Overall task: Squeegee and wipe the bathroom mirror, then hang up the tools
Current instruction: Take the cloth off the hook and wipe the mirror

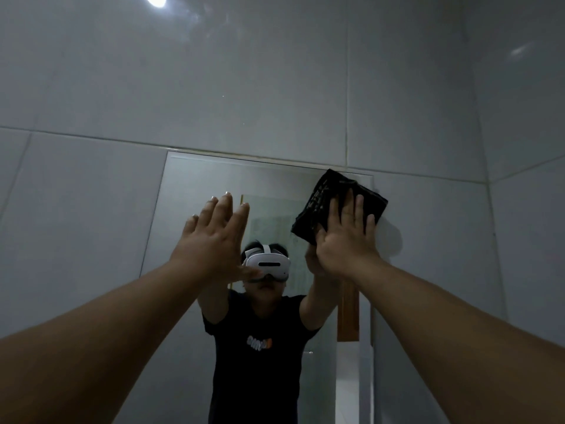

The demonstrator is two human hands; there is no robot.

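Note:
A tall rectangular mirror [195, 191] hangs on the grey tiled wall ahead of me. My right hand [345, 237] lies flat with spread fingers on a black cloth [324, 203], pressing it against the mirror's upper right corner. The cloth overlaps the mirror's right edge. My left hand [214, 234] is raised in front of the mirror's upper middle, fingers straight and together, holding nothing. Whether it touches the glass I cannot tell. No squeegee is in view.
Large glossy grey wall tiles [275, 87] surround the mirror, with a wall corner at the right [486, 166]. The mirror reflects a person in a black shirt wearing a white headset, and a wooden door frame [348, 313] behind.

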